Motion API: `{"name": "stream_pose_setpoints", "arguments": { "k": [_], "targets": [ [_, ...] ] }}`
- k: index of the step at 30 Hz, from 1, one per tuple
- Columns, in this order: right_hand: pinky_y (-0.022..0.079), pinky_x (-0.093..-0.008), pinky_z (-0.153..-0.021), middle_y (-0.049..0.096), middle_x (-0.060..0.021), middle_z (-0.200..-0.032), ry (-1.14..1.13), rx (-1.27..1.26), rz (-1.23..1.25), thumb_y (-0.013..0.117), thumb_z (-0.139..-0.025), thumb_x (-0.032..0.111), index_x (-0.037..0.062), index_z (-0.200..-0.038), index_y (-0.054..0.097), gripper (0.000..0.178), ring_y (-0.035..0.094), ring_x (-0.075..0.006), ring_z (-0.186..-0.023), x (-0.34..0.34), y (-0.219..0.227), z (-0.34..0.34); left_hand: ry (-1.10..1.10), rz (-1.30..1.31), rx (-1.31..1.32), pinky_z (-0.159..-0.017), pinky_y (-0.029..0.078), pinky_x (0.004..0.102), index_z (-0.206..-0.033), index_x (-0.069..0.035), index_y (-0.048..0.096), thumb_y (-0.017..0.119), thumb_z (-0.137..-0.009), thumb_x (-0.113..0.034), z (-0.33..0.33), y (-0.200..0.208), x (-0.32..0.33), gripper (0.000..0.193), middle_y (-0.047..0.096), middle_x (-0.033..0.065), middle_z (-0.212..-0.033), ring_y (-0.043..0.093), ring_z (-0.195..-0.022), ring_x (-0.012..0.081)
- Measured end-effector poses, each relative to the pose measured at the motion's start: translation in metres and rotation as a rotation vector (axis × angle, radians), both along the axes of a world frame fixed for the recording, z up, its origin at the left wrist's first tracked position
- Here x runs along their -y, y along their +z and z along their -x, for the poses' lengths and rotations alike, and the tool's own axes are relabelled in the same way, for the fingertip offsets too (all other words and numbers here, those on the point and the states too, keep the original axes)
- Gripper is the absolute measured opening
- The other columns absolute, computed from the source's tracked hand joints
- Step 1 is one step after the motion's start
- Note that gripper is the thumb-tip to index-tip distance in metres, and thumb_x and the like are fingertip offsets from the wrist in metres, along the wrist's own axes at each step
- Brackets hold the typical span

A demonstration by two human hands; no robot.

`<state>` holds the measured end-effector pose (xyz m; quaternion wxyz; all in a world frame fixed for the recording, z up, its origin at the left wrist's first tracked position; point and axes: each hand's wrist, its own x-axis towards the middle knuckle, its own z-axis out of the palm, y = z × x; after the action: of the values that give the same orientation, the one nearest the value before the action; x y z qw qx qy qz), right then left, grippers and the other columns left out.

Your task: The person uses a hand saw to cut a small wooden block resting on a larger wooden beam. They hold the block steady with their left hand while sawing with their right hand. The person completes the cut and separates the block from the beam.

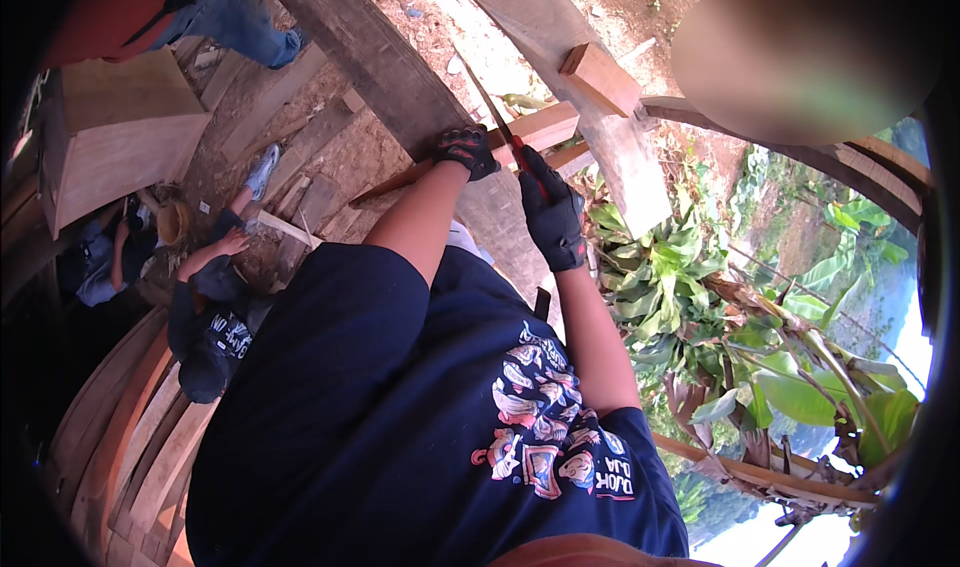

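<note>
Handsaw (pixel 492 113) gripped by gloved right hand (pixel 553 217), handle hidden, left hand (pixel 466 151) fingers curled on beam (pixel 530 127).

Both gloved hands extended forward, left hand (pixel 466 151) clenched, right hand (pixel 551 212) gripping.

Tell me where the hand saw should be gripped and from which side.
Grip the hand saw by its red handle at the near end, where the right hand already closes on it. Come from the person's side: the thin blade angles up and away over the wooden beam that the left hand steadies.
</note>
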<state>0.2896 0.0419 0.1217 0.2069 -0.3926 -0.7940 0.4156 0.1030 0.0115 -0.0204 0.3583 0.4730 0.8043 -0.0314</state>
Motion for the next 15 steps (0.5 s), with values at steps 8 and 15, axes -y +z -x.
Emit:
{"name": "stream_pose_setpoints", "arguments": {
  "k": [8, 15],
  "targets": [
    [0.06, -0.0413, -0.096, 0.08, -0.0202, -0.124, 0.025, 0.095, 0.131, 0.067, -0.107, 0.019, 0.0135, -0.143, 0.073, 0.036, 0.078, -0.032, -0.115, -0.012, 0.016, 0.007, 0.101, -0.028, 0.039, -0.113, 0.054, 0.0474, -0.145, -0.011, 0.068, 0.073, -0.085, -0.071, -0.007, -0.038, 0.009, 0.085, 0.07, 0.0164, -0.144, 0.069, -0.132, 0.0366],
    [0.062, -0.0441, -0.093, 0.078, -0.0182, -0.129, 0.106, 0.163, 0.122, 0.06, -0.109, 0.016, 0.0196, -0.146, 0.07, 0.039, 0.078, -0.0361, -0.113, -0.007, 0.045, -0.006, 0.149, -0.023, -0.033, -0.105, 0.059, 0.0483, -0.14, -0.01, 0.071, 0.08, -0.081, -0.068, -0.02, -0.003, 0.014, 0.083, 0.074, 0.0182, -0.136, 0.072, -0.126, 0.0351]
  ]
}}
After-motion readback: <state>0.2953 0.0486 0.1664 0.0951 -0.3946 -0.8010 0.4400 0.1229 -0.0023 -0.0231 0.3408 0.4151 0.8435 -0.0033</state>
